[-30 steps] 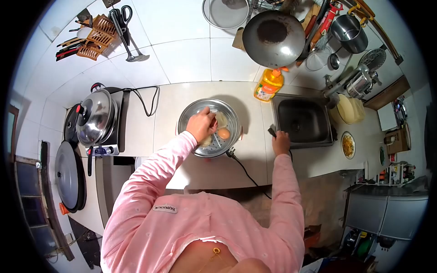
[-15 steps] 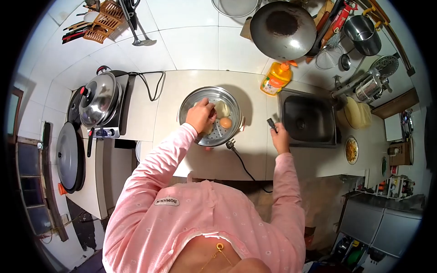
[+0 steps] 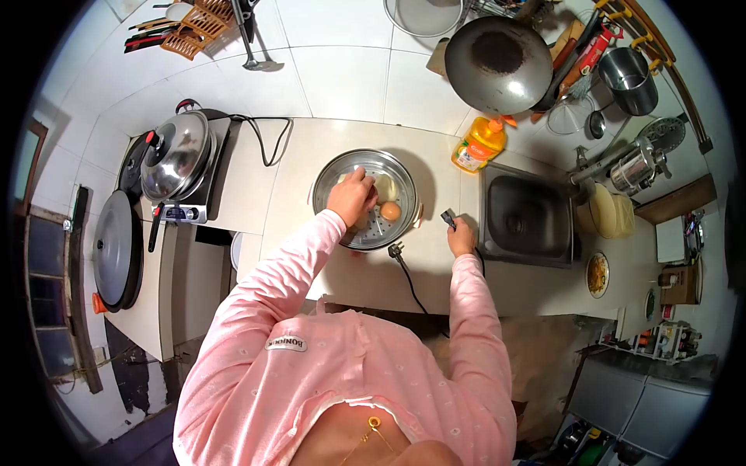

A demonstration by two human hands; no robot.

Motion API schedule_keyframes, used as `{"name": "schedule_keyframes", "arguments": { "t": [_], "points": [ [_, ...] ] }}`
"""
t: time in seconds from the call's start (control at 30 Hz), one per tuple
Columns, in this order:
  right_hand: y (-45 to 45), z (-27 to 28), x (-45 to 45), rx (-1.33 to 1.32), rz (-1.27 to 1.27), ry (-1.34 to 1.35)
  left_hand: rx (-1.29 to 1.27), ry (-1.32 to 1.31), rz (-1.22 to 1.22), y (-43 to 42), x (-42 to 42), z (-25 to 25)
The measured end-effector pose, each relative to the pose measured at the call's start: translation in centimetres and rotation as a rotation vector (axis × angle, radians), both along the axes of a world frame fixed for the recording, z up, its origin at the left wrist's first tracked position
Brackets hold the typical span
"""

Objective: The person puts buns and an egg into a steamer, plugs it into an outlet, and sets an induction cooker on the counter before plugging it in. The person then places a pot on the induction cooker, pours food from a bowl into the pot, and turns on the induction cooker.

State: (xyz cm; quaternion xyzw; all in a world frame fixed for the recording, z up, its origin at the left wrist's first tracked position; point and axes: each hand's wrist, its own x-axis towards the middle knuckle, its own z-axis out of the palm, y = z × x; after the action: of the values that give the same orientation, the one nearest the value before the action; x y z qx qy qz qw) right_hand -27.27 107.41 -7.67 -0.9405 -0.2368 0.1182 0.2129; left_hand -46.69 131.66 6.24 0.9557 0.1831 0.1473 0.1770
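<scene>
On the counter stands a round metal steamer pot [image 3: 320,175] with a perforated tray. A brown egg [image 3: 390,210] and a pale food piece [image 3: 386,187] lie in it. My left hand [image 3: 351,197] reaches inside with its fingers closed, and whatever they grip is hidden beneath them. To the right of the pot, my right hand [image 3: 461,238] grips the black connector end [image 3: 447,220] of a power cord [image 3: 413,292]. The cord's pronged wall plug [image 3: 396,251] rests near the pot's lower right side.
A dark sink [image 3: 528,217] lies right of my right hand, with a yellow detergent bottle [image 3: 479,145] behind it. At left, a lidded pan [image 3: 176,155] sits on an induction cooker [image 3: 198,211]. A plate of food [image 3: 597,275] stands at far right.
My right hand has moved left toward the pot with the cord's connector. My left hand stays inside the pot. The view has shifted slightly.
</scene>
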Motion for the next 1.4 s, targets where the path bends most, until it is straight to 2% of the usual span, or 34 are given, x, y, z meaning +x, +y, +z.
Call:
{"name": "schedule_keyframes", "arguments": {
  "t": [0.2,0.33,0.43,0.53,0.63,0.73,0.77,0.83,0.87,0.97,1.0,1.1,1.2,1.3,1.4],
  "points": [
    [0.6,-1.5,-0.3,0.084,0.002,0.022,0.004,0.031,-0.007,-0.1,0.2,0.3],
    [1.1,-2.5,-0.6,0.337,0.061,0.161,-0.012,0.018,-0.043,0.4,0.2,0.2],
    [2.0,-3.6,-1.5,0.413,0.092,0.293,-0.082,-0.001,-0.046,0.2,-0.2,0.5],
    [2.7,-4.8,-1.7,0.286,0.132,0.414,-0.115,-0.183,-0.051,1.0,-1.8,-0.4],
    [3.1,-8.2,-1.9,0.434,0.119,0.385,-0.048,-0.318,0.093,3.1,-5.5,-1.9],
    [2.7,-4.7,-1.8,0.301,0.083,0.444,-0.201,-0.148,0.382,7.9,-11.3,-7.8],
    [2.6,-5.1,-1.9,0.369,0.083,0.417,-0.271,-0.089,0.440,8.4,-12.5,-8.9],
    [2.3,-5.2,-2.1,0.507,0.084,0.350,-0.805,-0.038,0.599,7.5,-13.2,-8.4],
    [1.9,-5.1,-2.0,0.465,0.117,0.431,-0.953,-0.040,0.653,7.1,-13.3,-8.3],
    [0.8,-5.1,-2.3,0.530,0.126,0.444,-1.243,-0.173,0.745,7.1,-13.4,-9.1],
    [0.4,-4.8,-2.3,0.560,0.112,0.411,-1.352,-0.184,0.703,7.7,-13.5,-9.8],
    [-1.0,-2.2,-2.2,0.624,0.067,0.264,-1.457,-0.230,0.619,7.4,-13.0,-10.0],
    [-2.1,0.0,-1.7,0.644,0.026,0.061,-1.503,-0.252,0.656,6.7,-12.3,-10.5],
    [-3.2,1.1,-1.0,0.654,0.039,-0.014,-1.531,-0.262,0.678,4.7,-11.3,-10.0],
    [-3.0,0.4,-0.9,0.492,0.080,0.015,-1.555,-0.255,0.689,3.6,-10.6,-10.0]
  ]
}}
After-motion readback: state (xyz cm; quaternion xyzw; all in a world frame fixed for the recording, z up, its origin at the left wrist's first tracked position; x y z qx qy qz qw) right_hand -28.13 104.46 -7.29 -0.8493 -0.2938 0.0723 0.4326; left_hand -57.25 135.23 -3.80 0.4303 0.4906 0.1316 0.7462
